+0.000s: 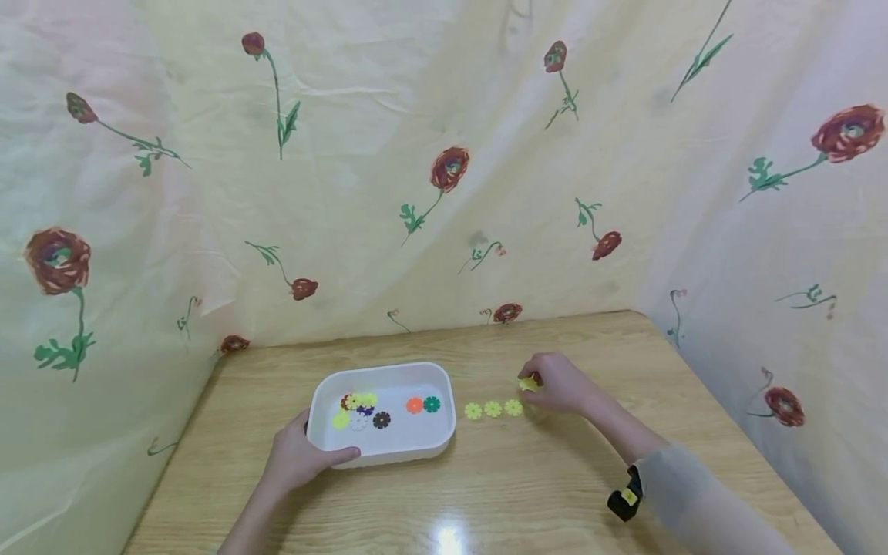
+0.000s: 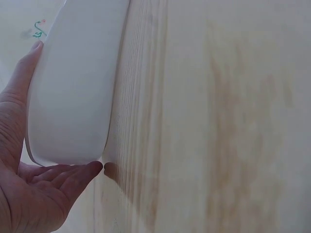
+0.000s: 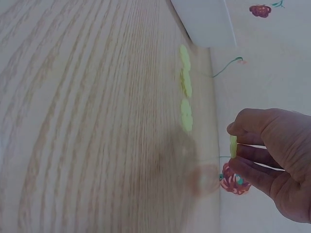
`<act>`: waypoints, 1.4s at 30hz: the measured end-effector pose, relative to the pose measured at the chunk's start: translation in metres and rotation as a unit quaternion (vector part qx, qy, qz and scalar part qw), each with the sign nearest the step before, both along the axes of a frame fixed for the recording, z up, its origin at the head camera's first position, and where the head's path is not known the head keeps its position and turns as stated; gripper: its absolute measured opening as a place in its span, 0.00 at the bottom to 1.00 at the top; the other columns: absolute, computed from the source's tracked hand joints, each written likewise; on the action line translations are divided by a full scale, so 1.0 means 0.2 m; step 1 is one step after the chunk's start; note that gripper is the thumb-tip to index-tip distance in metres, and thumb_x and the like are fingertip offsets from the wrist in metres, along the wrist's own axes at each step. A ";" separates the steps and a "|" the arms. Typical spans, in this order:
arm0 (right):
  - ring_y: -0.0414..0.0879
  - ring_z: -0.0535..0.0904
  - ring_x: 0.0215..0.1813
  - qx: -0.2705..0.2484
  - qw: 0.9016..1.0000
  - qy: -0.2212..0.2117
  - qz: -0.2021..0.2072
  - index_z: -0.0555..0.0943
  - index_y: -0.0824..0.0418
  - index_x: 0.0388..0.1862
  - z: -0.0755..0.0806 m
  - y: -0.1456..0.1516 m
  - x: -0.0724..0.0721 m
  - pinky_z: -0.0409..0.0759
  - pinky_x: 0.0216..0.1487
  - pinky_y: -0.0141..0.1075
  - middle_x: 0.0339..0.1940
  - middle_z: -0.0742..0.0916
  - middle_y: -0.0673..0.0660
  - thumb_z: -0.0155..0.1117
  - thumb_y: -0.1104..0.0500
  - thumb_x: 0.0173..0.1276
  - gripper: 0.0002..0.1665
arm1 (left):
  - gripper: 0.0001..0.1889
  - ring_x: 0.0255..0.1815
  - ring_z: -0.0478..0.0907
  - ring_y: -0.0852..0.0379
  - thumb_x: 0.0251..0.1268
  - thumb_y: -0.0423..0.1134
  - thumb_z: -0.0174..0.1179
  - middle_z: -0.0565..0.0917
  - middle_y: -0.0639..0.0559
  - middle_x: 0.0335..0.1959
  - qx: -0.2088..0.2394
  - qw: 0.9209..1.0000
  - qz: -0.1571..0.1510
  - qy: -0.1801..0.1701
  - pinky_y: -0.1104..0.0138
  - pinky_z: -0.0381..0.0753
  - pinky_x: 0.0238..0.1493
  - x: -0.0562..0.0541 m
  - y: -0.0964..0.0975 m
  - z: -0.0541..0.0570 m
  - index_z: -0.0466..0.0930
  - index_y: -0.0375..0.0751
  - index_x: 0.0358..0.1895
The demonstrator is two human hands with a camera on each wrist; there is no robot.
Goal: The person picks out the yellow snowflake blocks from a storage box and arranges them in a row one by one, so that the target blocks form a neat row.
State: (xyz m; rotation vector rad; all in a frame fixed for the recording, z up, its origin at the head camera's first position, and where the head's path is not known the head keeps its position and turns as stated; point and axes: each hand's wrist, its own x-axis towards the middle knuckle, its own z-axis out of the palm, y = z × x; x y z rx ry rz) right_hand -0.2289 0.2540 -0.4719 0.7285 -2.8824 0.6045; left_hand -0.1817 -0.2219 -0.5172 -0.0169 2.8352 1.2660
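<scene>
My left hand (image 1: 297, 456) grips the left end of a white plastic tray (image 1: 409, 433), thumb over its near rim. In the left wrist view, fingers (image 2: 80, 182) bend round the tray's end. Between thumb and fingertips, my right hand (image 1: 563, 385) pinches a yellow flower-shaped disc (image 1: 529, 383), held above the table in the right wrist view. Three similar yellow discs (image 1: 493, 409) lie flat in a row between tray and right hand. Inside the tray are several loose discs: yellow, red, purple, white, a black disc (image 1: 381, 420), an orange disc (image 1: 414, 405) and a green disc (image 1: 432, 405).
The wood-grain table (image 1: 444, 501) carries the tray and the row. A pale cloth (image 1: 361, 193) printed with red flowers hangs behind the table and along both sides. A black strap mount (image 1: 627, 495) sits on the right wrist.
</scene>
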 end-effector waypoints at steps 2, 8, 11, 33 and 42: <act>0.41 0.81 0.33 -0.003 1.000 -0.004 -0.003 0.91 0.68 0.41 -0.01 0.00 0.00 0.80 0.36 0.33 0.31 0.89 0.54 0.78 0.66 0.58 0.11 | 0.57 0.52 0.84 0.47 0.35 0.58 0.89 0.88 0.38 0.58 0.002 1.000 0.002 -0.002 0.62 0.81 0.49 0.00 0.00 0.00 0.75 0.33 0.72; 0.42 0.80 0.34 -0.005 0.999 -0.033 -0.020 0.91 0.68 0.42 -0.02 0.02 0.02 0.79 0.36 0.32 0.32 0.88 0.53 0.78 0.65 0.60 0.12 | 0.57 0.52 0.85 0.48 0.35 0.59 0.89 0.89 0.39 0.58 0.007 1.000 0.003 -0.002 0.62 0.81 0.49 0.00 0.00 -0.02 0.75 0.34 0.71; 0.42 0.80 0.34 -0.002 0.999 -0.041 -0.019 0.91 0.68 0.43 -0.03 0.03 0.02 0.79 0.36 0.31 0.32 0.88 0.52 0.77 0.66 0.60 0.12 | 0.58 0.53 0.85 0.47 0.35 0.59 0.89 0.88 0.38 0.58 0.007 1.000 0.004 0.002 0.62 0.81 0.50 0.00 0.00 -0.02 0.75 0.33 0.72; 0.38 0.77 0.30 0.000 1.000 -0.016 0.011 0.90 0.67 0.39 -0.11 0.03 0.06 0.77 0.33 0.29 0.28 0.87 0.52 0.76 0.69 0.55 0.11 | 0.57 0.52 0.85 0.48 0.35 0.58 0.90 0.89 0.39 0.58 0.011 1.000 0.004 0.005 0.62 0.82 0.49 -0.01 -0.01 -0.02 0.76 0.33 0.71; 0.36 0.75 0.30 0.019 1.000 -0.019 0.009 0.90 0.64 0.38 -0.12 0.03 0.07 0.75 0.32 0.29 0.28 0.86 0.51 0.77 0.68 0.57 0.09 | 0.56 0.52 0.85 0.49 0.35 0.58 0.90 0.89 0.38 0.58 0.021 1.000 0.004 -0.001 0.63 0.83 0.48 -0.01 -0.01 -0.02 0.76 0.33 0.70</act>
